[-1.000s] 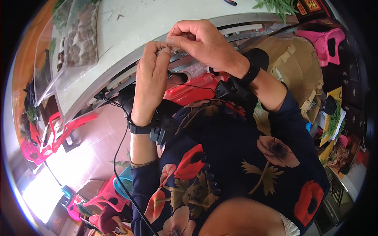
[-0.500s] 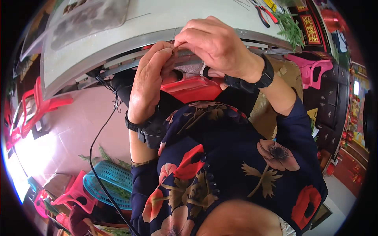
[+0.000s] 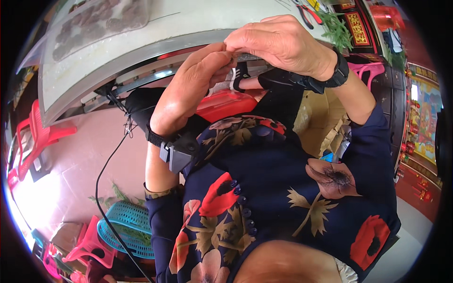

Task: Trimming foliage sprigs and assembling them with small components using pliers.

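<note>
My left hand (image 3: pixel 191 85) and my right hand (image 3: pixel 288 47) meet fingertip to fingertip just off the table's near edge. Both are closed in a pinch around one spot. A thin dark wire stood up between these fingertips a moment earlier; now the fingers hide it almost wholly. Black straps with small dark devices circle both wrists. Past my right hand, red-handled pliers (image 3: pixel 311 14) lie on the pale table (image 3: pixel 193 21). Another thin wire (image 3: pixel 165 16) rests on the tabletop beside a clear plastic tray (image 3: pixel 145 23) of brownish round lumps.
Green sprigs (image 3: pixel 336 30) lie at the table's right end. Below the hands is a red plastic seat (image 3: pixel 226 104), with an open cardboard box (image 3: pixel 309 111) to its right. A black cable (image 3: pixel 97 188) hangs at left, near a turquoise basket (image 3: pixel 123 212) and a red chair (image 3: pixel 35 137).
Both hands have shifted right, still pinched together, with the view turning slightly. The wire that stuck up between the fingertips no longer shows clearly.
</note>
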Motion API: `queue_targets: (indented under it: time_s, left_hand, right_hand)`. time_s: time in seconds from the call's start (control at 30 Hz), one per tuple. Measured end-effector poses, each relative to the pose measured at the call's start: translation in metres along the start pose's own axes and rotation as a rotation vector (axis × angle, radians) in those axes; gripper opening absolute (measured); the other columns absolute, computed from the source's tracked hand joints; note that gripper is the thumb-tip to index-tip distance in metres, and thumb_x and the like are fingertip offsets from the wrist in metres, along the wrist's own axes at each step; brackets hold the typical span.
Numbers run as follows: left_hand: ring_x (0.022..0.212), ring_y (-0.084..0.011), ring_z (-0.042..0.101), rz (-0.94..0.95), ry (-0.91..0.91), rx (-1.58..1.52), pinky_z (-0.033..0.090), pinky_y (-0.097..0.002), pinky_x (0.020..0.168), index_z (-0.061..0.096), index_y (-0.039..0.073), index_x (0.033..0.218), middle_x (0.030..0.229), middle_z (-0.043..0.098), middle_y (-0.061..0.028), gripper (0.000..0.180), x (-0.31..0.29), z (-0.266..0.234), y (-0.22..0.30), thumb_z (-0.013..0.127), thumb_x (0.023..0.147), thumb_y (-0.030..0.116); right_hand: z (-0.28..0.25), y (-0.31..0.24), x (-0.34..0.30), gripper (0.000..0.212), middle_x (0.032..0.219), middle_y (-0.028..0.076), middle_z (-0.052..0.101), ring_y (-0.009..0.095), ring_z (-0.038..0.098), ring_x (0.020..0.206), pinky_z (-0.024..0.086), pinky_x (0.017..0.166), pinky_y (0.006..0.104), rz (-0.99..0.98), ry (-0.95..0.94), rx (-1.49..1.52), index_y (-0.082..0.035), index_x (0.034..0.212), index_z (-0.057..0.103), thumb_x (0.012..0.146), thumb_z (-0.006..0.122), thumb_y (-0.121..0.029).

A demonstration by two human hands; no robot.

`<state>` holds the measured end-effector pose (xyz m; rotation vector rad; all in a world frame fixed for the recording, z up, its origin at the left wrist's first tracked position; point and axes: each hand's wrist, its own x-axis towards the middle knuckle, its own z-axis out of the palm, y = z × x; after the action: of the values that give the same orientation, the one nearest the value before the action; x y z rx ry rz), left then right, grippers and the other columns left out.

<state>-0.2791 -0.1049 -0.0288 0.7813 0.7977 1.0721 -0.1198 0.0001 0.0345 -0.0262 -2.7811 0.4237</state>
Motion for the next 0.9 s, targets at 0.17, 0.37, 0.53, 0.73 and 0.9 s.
queue_targets:
  time_s: [0.17, 0.37, 0.53, 0.73, 0.9]
  left_hand:
    - [0.069, -0.0049, 0.037, -0.099, -0.054, -0.159, 0.032, -0.0205, 0.063, 0.054, 0.003, 0.091, 0.078, 0.045, 0.0043, 0.021, 0.008, 0.025, -0.002, 0.043, 0.093, 0.020]
    - [0.070, -0.0104, 0.042, 0.028, 0.008, 0.241, 0.036, -0.0246, 0.064, 0.053, 0.000, 0.091, 0.074, 0.045, 0.0005, 0.021, 0.080, 0.110, -0.026, 0.044, 0.092, 0.020]
    - [0.067, -0.0154, 0.043, 0.551, 0.313, 1.339, 0.040, -0.0301, 0.065, 0.053, -0.001, 0.091, 0.071, 0.047, -0.0054, 0.019, 0.123, 0.172, -0.042, 0.045, 0.091, 0.016]
    - [0.065, -0.0157, 0.043, 0.359, 0.249, 0.966, 0.040, -0.0326, 0.063, 0.053, -0.001, 0.088, 0.068, 0.045, -0.0047, 0.018, 0.160, 0.226, -0.028, 0.043, 0.091, 0.015]
    - [0.059, -0.0099, 0.036, 0.016, 0.146, 0.379, 0.033, -0.0258, 0.055, 0.052, 0.003, 0.084, 0.064, 0.039, 0.0021, 0.017, 0.205, 0.249, -0.005, 0.043, 0.090, 0.016]
  right_hand:
    - [-0.021, -0.009, -0.034, 0.021, 0.078, 0.008, 0.066, 0.025, 0.065, 0.068, 0.049, 0.056, 0.0309, 0.179, 0.016, 0.032, -0.005, 0.095, 0.060, 0.076, 0.066, 0.001]
    - [-0.069, 0.016, -0.127, 0.014, 0.077, 0.009, 0.066, 0.027, 0.063, 0.064, 0.047, 0.052, 0.0335, 0.251, 0.018, -0.174, -0.004, 0.093, 0.060, 0.080, 0.066, -0.007]
    - [-0.090, 0.027, -0.178, 0.013, 0.075, 0.007, 0.066, 0.022, 0.061, 0.058, 0.044, 0.050, 0.0317, 0.515, 0.156, -0.122, -0.004, 0.093, 0.059, 0.082, 0.064, -0.009]
    - [-0.145, 0.037, -0.227, 0.016, 0.082, 0.004, 0.065, 0.011, 0.055, 0.056, 0.042, 0.051, 0.0246, 0.801, 0.243, 0.409, -0.006, 0.096, 0.061, 0.081, 0.064, -0.005]
    - [-0.167, 0.089, -0.260, 0.024, 0.096, 0.006, 0.062, 0.009, 0.055, 0.061, 0.043, 0.053, 0.0221, 0.497, 0.440, 0.173, -0.006, 0.098, 0.063, 0.076, 0.067, 0.003]
